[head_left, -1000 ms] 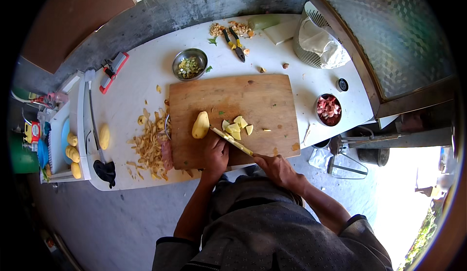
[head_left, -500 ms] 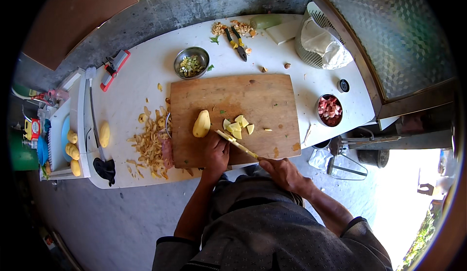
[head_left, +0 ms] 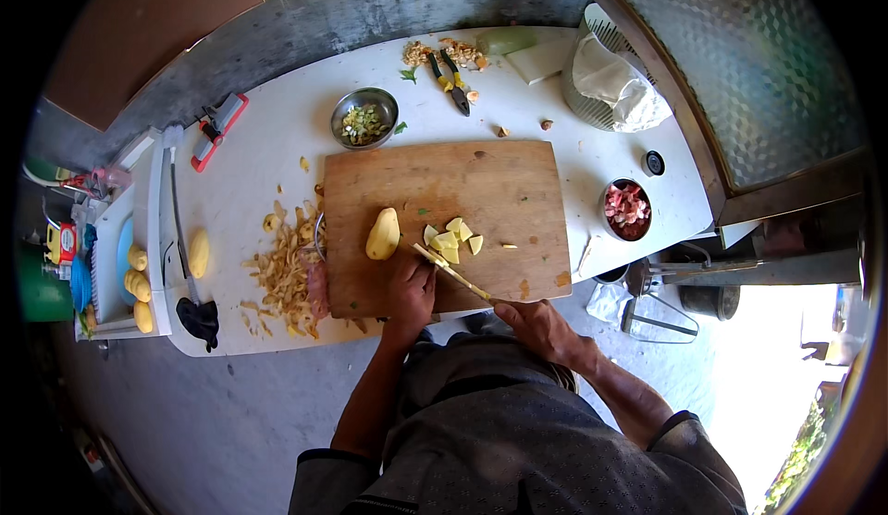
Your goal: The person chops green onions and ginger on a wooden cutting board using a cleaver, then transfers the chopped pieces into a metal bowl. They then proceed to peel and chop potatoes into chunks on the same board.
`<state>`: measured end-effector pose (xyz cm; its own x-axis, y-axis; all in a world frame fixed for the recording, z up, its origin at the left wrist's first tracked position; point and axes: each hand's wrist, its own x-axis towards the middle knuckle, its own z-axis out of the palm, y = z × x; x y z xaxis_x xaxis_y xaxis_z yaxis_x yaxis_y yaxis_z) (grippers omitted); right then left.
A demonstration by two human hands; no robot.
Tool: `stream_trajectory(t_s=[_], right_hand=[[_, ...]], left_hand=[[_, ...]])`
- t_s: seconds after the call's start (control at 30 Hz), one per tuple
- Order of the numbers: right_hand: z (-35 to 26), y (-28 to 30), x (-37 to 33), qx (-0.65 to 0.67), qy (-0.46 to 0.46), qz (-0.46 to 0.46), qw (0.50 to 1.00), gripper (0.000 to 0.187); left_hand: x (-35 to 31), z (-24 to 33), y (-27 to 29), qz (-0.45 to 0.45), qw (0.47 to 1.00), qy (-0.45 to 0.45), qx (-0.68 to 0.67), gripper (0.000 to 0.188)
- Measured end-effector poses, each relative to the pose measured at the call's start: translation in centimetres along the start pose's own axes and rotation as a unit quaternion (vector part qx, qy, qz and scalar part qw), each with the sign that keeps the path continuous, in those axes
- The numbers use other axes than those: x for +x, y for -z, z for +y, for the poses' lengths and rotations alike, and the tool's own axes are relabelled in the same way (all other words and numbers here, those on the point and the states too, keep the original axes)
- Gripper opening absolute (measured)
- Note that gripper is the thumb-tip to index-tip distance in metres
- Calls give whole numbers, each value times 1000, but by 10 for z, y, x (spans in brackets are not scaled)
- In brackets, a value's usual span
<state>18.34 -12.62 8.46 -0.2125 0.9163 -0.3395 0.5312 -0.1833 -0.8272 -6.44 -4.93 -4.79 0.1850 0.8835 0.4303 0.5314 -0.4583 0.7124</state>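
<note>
On the one cutting board [head_left: 481,191], the right hand [head_left: 536,325] grips one knife [head_left: 451,274], fingers clenched round its handle. The left hand [head_left: 410,285] rests beside one peeled potato [head_left: 383,234] and roughly five cut pieces [head_left: 451,239], fingers curled loosely. Two metal bowls sit on the bench [head_left: 259,145].

On the desk [head_left: 277,145]: cutting board [head_left: 499,182] centre, potato [head_left: 383,235] and cut pieces [head_left: 451,240] on it; peels [head_left: 287,270] left; small bowl [head_left: 365,118] behind; meat bowl [head_left: 627,210] right.
</note>
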Motion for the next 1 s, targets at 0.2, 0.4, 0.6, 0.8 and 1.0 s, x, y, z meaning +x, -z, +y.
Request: stream_trajectory(t_s=[0.2,0.4,0.6,0.8,1.0], right_hand=[[-2,-2,2,-49,25,11,998,37],[17,-16,14,-20,34,41,998,37],[4,-2,5,0,0,3,1000,39],[1,-1,2,-13,-14,-15,1000,40],[-2,-9,10,-27,-48,-10,998,42]], left_hand=[[2,-1,1,1,1000,-18,1,22],[-3,-5,1,-13,999,-20,28,21],[4,4,3,11,999,-40,21,19],[-1,-4,0,5,1000,-27,15,24],[4,1,5,5,998,-47,40,27]])
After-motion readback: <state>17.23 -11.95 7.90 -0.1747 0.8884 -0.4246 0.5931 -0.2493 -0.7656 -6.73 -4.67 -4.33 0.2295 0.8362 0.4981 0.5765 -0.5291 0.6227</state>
